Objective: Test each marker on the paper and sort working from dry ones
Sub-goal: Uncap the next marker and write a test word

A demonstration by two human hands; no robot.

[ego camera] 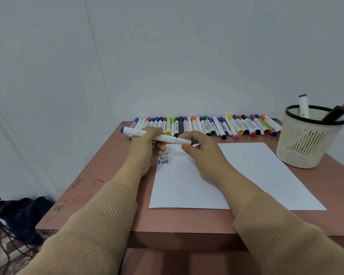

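A white marker (168, 138) with a dark blue end lies level between both hands above the paper's top left corner. My left hand (147, 143) grips its barrel near the middle, and my right hand (199, 145) pinches its right end, where the cap sits. The white paper (246, 175) lies on the table with "test" written three times in blue and purple ink (164, 157) near its top left. A long row of markers (207, 125) with caps of many colours lies along the far edge of the table.
A cream slotted basket (306, 143) stands at the right of the table with several markers upright in it. The reddish-brown table (111, 175) has scribbles on its left side. A dark bag (18, 215) and cables lie on the floor at the left.
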